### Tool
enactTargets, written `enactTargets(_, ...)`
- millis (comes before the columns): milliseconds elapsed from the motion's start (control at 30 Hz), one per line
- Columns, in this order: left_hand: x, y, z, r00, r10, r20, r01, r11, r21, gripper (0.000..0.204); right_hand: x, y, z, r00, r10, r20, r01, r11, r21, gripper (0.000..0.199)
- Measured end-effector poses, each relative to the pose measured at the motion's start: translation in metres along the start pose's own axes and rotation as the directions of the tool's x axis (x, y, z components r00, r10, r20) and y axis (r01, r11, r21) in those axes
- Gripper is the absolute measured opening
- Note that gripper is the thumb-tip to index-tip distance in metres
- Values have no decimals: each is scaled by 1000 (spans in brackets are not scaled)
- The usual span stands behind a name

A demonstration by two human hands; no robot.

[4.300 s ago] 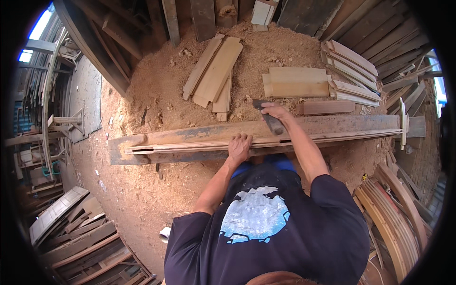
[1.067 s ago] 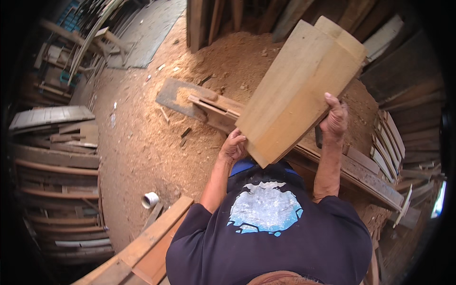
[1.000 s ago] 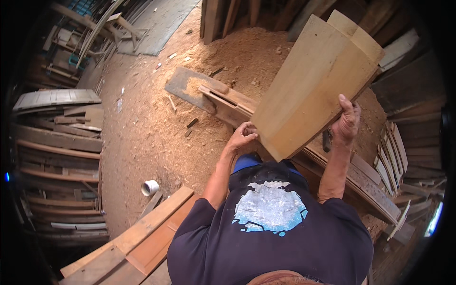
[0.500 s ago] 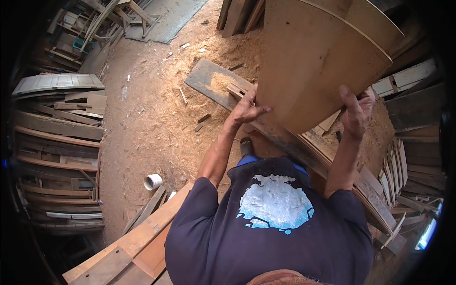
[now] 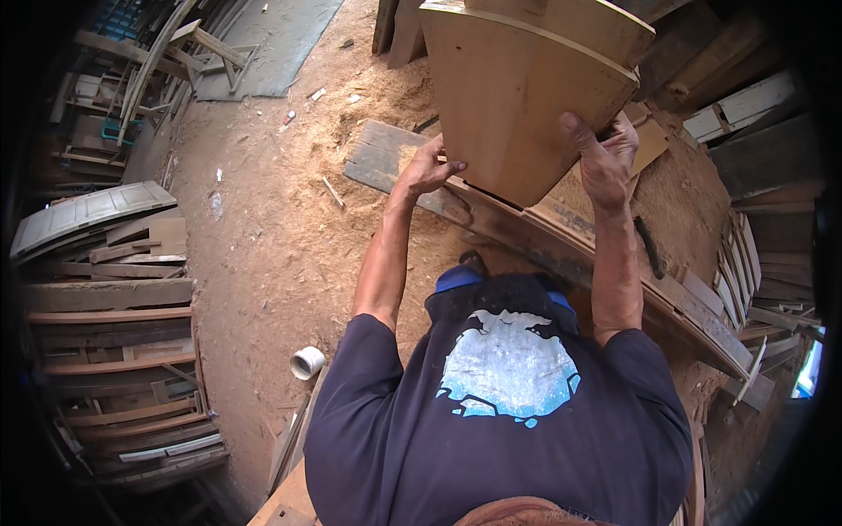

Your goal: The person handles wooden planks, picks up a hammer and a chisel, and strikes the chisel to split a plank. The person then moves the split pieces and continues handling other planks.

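A broad, smooth wooden panel (image 5: pixel 504 101) stands or tilts up in front of me, with a stepped strip along its far end. My left hand (image 5: pixel 428 169) grips its near left edge, thumb on the face and fingers hidden behind. On the right side, my right hand (image 5: pixel 605 164) holds the opposite edge, its thumb pressed against the surface. The panel's near end is at a long, narrow wooden workbench (image 5: pixel 561 241) that runs diagonally before me. Whether it rests on the bench or hangs just above it, I cannot tell.
Sawdust and shavings (image 5: pixel 324 131) cover the ground. Stacked boards (image 5: pixel 114 316) line the left side, and more planks (image 5: pixel 754 175) lean at the right. A white pot (image 5: pixel 307 362) lies on the ground left of me. Wooden frames (image 5: pixel 219 57) stand at the far left.
The panel has shifted left in view and its near end sits more squarely over the workbench. Both hands have moved with it, keeping their hold.
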State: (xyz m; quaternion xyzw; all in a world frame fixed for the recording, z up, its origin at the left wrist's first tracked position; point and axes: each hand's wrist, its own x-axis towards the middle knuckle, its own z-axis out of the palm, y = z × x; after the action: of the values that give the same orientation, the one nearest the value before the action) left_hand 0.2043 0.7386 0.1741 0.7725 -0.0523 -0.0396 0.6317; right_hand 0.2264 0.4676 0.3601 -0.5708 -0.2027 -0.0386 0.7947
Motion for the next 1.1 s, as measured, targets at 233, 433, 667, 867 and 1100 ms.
enactTargets(233,3,-32,-4,999,-14,39,15,1000,-25,54,-4,18,1,999,18,-30,-20,998,-52,36)
enactTargets(433,1,-32,-4,996,-82,26,82,997,0,32,-15,23,-4,997,81,-5,-82,993,-80,35)
enactTargets(667,-4,-26,4,996,-54,68,56,998,-27,42,-39,26,-23,994,108,5,-105,982,-159,30)
enactTargets(867,-15,-38,4,996,42,84,-68,940,336,32,-67,28,-27,987,148,69,-120,944,-307,23)
enactTargets(1100,-4,-52,6,984,127,122,-172,844,507,28,-63,31,-34,978,191,85,-164,953,-254,25)
